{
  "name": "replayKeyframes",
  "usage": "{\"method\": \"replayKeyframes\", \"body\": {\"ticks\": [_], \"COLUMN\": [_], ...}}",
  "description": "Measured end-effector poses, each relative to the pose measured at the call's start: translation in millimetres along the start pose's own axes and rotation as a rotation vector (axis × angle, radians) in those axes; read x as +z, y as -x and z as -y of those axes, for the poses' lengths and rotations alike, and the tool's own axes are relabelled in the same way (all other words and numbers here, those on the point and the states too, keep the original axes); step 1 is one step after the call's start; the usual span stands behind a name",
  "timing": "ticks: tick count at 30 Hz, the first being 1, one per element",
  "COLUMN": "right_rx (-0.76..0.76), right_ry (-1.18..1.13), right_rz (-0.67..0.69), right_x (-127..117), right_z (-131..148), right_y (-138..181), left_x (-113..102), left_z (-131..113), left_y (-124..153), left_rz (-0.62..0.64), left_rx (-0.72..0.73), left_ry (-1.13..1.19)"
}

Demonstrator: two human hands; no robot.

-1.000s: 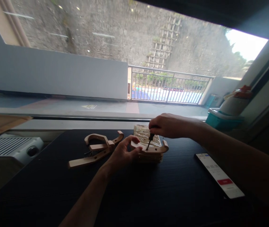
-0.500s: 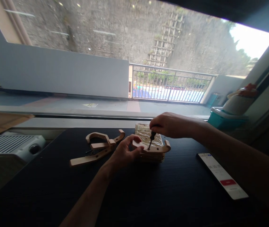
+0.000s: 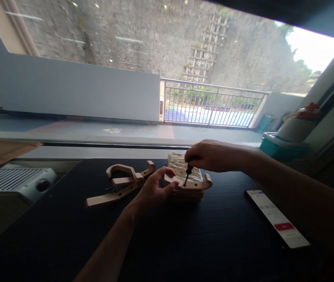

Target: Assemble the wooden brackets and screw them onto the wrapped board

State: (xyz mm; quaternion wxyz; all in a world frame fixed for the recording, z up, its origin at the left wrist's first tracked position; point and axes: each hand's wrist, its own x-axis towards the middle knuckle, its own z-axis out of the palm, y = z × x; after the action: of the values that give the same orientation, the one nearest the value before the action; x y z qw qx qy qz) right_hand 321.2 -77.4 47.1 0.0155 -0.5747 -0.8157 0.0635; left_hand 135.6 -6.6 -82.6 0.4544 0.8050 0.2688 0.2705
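My right hand [image 3: 203, 155] is wrapped round the handle of a screwdriver [image 3: 188, 170], which leans slightly with its tip at a hole in a curved wooden hook piece [image 3: 194, 185]. That pale wooden piece lies across the front of a plastic-wrapped block [image 3: 181, 161]. Its left end is pinched by my left hand [image 3: 158, 186], thumb in front and fingers behind. Left of that hand lie more wooden hook pieces [image 3: 128, 181], some crossed over each other, with a few thin dark screws [image 3: 112, 189] among them. Whether a screw sits under the screwdriver tip is too small to tell.
The dark table [image 3: 167, 246] stands against a window sill. At its right lies a phone [image 3: 278, 219] with a lit timer screen. A white heater-like appliance [image 3: 17, 182] is at the left, below a cardboard sheet [image 3: 5, 152]. A teal bin [image 3: 281, 147] stands at the far right.
My right hand has shifted very slightly on the screwdriver. The left hand, the wooden piece and the block stay in place.
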Motion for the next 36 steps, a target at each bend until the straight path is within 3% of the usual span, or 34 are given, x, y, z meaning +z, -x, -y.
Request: {"method": "replayKeyframes", "body": {"ticks": [7, 13, 20, 29, 36], "right_rx": [0.052, 0.09, 0.008, 0.114, 0.054], "right_ry": [0.005, -0.026, -0.065, 0.012, -0.008], "right_rz": [-0.028, 0.025, 0.035, -0.05, 0.011], "right_x": [4.7, -6.2, -6.5, 3.4, -4.4], "right_z": [0.3, -0.1, -1.2, -0.6, 0.9], "right_y": [-4.1, 0.9, -1.9, 0.3, 2.2], "left_x": [0.5, 0.4, 0.8, 0.2, 0.6], "left_z": [0.4, -0.7, 0.0, -1.5, -1.1], "left_y": [0.1, 0.5, -0.5, -0.3, -0.3], "left_rz": [-0.006, -0.014, -0.015, -0.002, 0.013], "left_rx": [0.007, 0.0, 0.003, -0.001, -0.018], "left_ry": [-0.005, 0.005, -0.012, 0.015, 0.006]}}
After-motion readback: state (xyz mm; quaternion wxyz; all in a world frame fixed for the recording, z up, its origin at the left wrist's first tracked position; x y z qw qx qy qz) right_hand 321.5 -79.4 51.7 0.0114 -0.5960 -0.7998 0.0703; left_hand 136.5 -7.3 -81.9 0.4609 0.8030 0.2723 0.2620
